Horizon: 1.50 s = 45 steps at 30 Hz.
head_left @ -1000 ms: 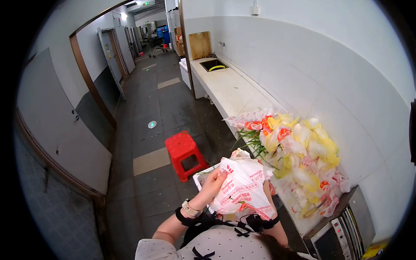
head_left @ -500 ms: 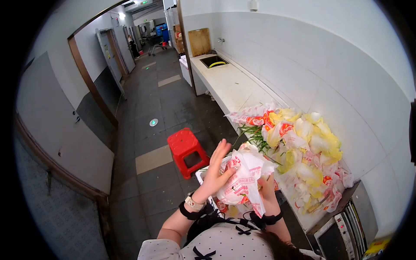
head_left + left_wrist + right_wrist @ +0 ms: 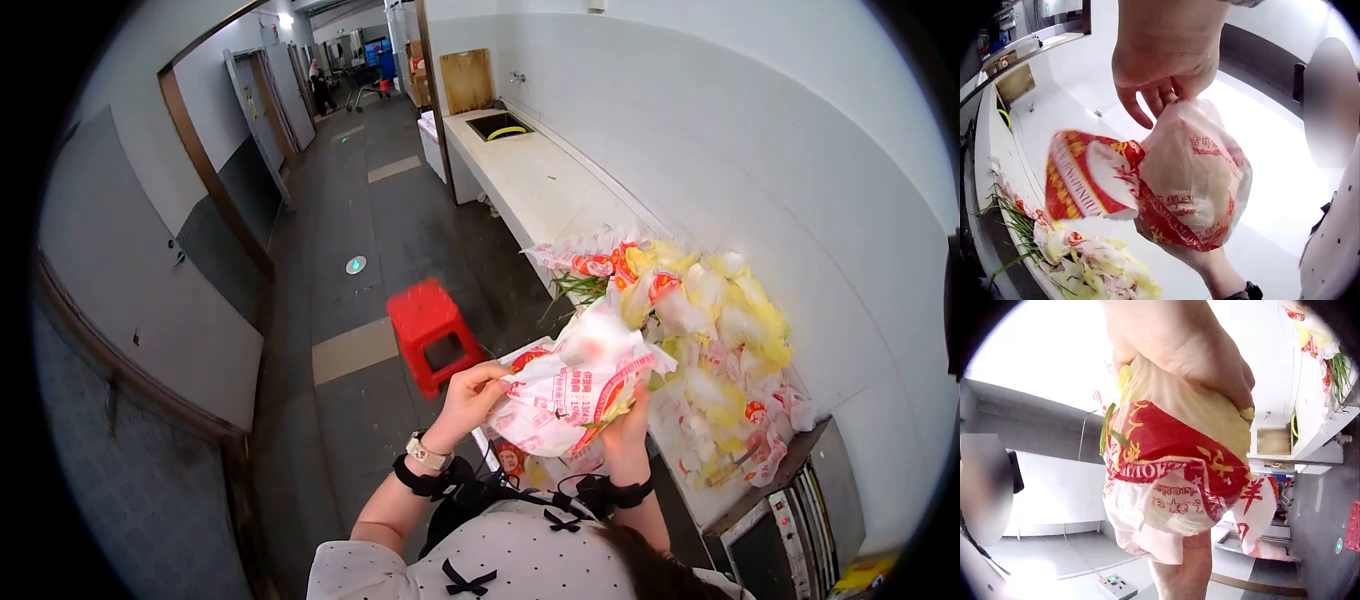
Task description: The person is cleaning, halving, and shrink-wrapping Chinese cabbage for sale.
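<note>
A cabbage wrapped in white and red printed paper point(image 3: 575, 395) is held between both hands in front of the body. The left hand point(image 3: 472, 400) pinches the wrapper's left edge; in the left wrist view, the left hand point(image 3: 1163, 69) has its fingertips on gathered wrapping, and a printed flap hangs loose. On the other side the right hand point(image 3: 627, 425) grips the bundle from below, its fingers partly hidden. Pale yellow leaf shows beneath the right hand point(image 3: 1185, 350) in the right wrist view, above the red printed band.
Loose yellow leaves point(image 3: 745, 310), crumpled wrappers and green stalks lie on the counter point(image 3: 535, 190) at the right. A white container point(image 3: 485, 440) is under the bundle. Beyond it stands a red stool point(image 3: 430, 325). A control box point(image 3: 790, 520) sits at the lower right.
The left hand, raised with straight fingers half a second ago, is lower and pinches the wrapper's edge. The paper is spread wider and the bundle turned. A person stands far down the corridor.
</note>
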Motion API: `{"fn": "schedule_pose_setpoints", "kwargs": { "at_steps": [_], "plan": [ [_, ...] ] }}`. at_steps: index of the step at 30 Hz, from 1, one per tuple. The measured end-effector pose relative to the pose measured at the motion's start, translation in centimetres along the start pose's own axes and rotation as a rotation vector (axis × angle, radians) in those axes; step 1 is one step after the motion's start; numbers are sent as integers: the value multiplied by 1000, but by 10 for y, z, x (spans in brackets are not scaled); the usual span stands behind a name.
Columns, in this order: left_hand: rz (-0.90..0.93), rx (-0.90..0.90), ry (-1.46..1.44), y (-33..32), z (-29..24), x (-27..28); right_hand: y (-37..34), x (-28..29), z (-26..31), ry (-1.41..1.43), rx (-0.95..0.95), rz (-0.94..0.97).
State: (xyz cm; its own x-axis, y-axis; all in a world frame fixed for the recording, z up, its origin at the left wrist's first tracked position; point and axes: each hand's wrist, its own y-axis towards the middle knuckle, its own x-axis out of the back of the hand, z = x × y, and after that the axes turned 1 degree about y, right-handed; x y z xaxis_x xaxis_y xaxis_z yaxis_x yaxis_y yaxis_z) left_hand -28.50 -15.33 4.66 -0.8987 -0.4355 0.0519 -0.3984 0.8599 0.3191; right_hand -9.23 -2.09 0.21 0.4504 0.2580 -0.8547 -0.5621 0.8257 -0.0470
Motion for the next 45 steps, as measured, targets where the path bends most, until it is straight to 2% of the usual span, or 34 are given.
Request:
{"fn": "schedule_pose_setpoints", "kwargs": {
  "at_steps": [5,6,7,8,10,11,14,15,16,18,20,22,24,26,28,29,32,33,36,37,40,41,44,45],
  "plan": [
    [122,-141,-3,-8,-16,9,7,-3,6,89,85,-167],
    [78,-134,-36,-10,-15,14,11,2,6,118,102,-218],
    [34,-127,-69,-15,-14,22,16,11,6,194,98,-100],
    [-9,-121,-101,-20,-12,32,19,19,9,200,135,-102],
    [-204,-124,-210,-24,-2,54,22,13,22,211,215,-107],
    [-250,-56,-113,-26,-1,67,29,19,29,229,238,-190],
    [-375,162,61,-16,10,79,32,32,53,255,307,-146],
    [-350,218,111,-15,38,84,27,21,59,216,346,-157],
    [-328,183,288,-11,55,81,27,21,59,237,348,-196],
    [-309,147,293,2,97,73,26,21,61,276,358,-270],
    [-337,168,455,21,129,63,27,28,62,309,343,-217],
    [-326,237,438,41,162,56,26,36,57,319,309,-132],
    [-197,164,508,54,193,50,19,32,52,305,264,-61],
    [25,147,347,67,232,40,11,23,45,302,238,-73],
    [-50,73,469,63,179,19,8,23,40,308,243,-152],
    [-138,-25,465,62,168,12,8,30,37,297,240,-116],
    [-337,-45,984,48,87,-5,13,48,25,284,204,-49],
    [-283,-120,881,44,66,-3,15,49,23,292,181,-39],
    [167,-287,474,33,30,-11,27,58,11,246,176,-29],
    [212,-341,615,30,18,-19,28,51,8,220,181,-26],
    [371,130,186,26,22,-27,17,9,5,305,23,-5],
    [322,212,119,23,50,-27,19,10,2,340,-17,0],
    [362,153,282,23,36,-25,30,24,-8,295,-5,40],
    [273,123,176,20,35,-30,26,16,-6,270,-22,42]
  ]
}}
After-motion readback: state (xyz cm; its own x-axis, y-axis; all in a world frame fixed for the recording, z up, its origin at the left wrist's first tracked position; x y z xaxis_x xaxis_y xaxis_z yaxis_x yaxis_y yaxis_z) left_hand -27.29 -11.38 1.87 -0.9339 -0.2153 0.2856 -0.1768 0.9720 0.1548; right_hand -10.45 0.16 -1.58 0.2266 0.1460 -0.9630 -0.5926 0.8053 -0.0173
